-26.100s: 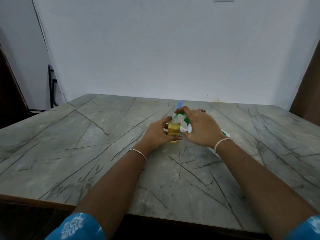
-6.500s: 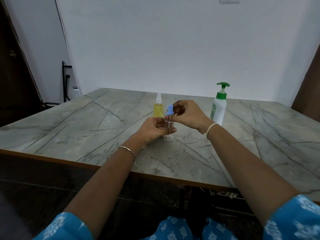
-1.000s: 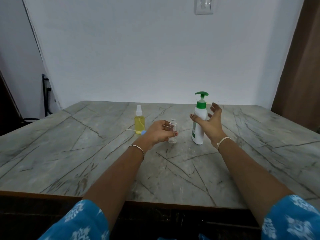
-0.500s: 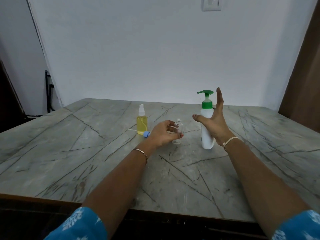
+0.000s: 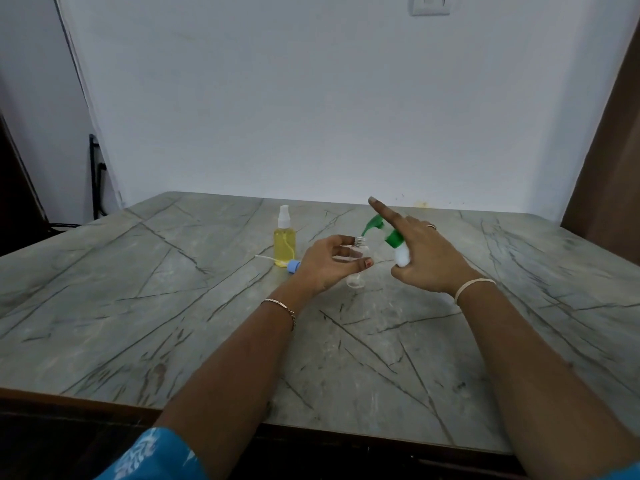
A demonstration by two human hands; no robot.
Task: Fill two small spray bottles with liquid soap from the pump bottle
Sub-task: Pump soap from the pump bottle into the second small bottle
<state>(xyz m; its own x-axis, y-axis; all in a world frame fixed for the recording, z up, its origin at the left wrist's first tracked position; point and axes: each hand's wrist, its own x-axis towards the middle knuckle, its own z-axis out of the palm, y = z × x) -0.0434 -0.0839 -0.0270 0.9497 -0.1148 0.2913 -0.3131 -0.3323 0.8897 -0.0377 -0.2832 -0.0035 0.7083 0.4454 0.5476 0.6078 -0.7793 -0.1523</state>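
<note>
At the bottom left of the frame a blue patterned sleeve [image 5: 152, 459] shows, and two bare forearms reach up across the grey veined table [image 5: 138, 323]. A thin bracelet [image 5: 280, 306] sits on the left wrist and a pale band [image 5: 474, 285] on the right.

Just above frame centre, the left hand [image 5: 329, 265] has its fingers and thumb curled round the clear spray bottle [image 5: 358, 252], which has an uncapped neck and its base down at the tabletop. Just right of it, the right hand [image 5: 426, 258] grips the white pump bottle [image 5: 401, 256], tilted left so that its green spout [image 5: 372, 225] hangs over the open neck. The index finger is stretched out straight above the pump head.

Left of the hands, a blue cap [image 5: 293, 265] with its thin tube lies on the table, touching or just beside the upright yellow-filled spray bottle [image 5: 284, 244].

Beyond the table stands a pale wall [image 5: 311, 98], with a switch plate [image 5: 429, 3] at the upper right.
</note>
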